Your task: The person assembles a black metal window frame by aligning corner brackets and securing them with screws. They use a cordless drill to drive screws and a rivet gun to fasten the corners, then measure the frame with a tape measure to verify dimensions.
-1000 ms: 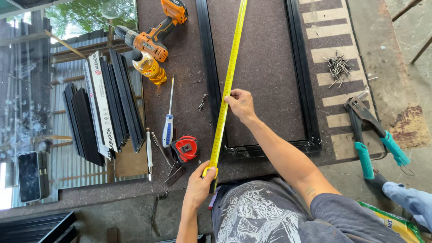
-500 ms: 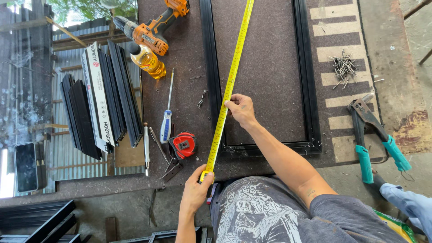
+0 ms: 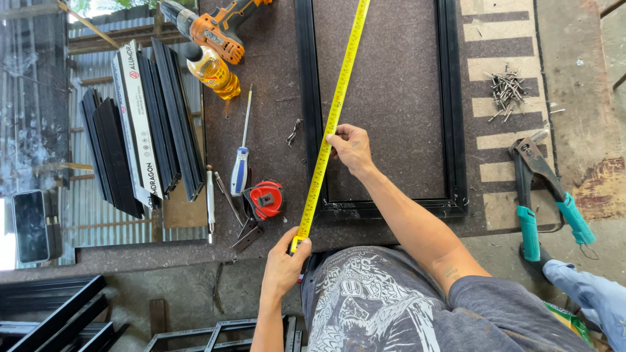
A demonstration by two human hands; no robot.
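My left hand (image 3: 285, 261): closed on the near end of the yellow tape measure blade (image 3: 332, 117), pinning it at the near edge of the worktop (image 3: 274, 65), about 6 o'clock. My right hand (image 3: 351, 146): fingertips pinched on the same blade further out, at the centre, pressing it flat. The blade runs from my left hand toward 12 o'clock, tilted slightly right, crossing the near rail of a black rectangular frame (image 3: 452, 130) and lying over its left part. Red tape measure case (image 3: 264, 199): just left of the blade, 8 o'clock of my right hand. Blue-handled screwdriver (image 3: 241, 163): beyond the case, at 9 o'clock. Bottle of amber liquid (image 3: 212, 68) and orange drill (image 3: 212, 29): 11 o'clock. Stack of black profiles (image 3: 140, 130): far left, 9 o'clock. Pile of rivets (image 3: 505, 91): 2 o'clock. Teal-handled riveter (image 3: 544, 195): 3 o'clock, past the frame.
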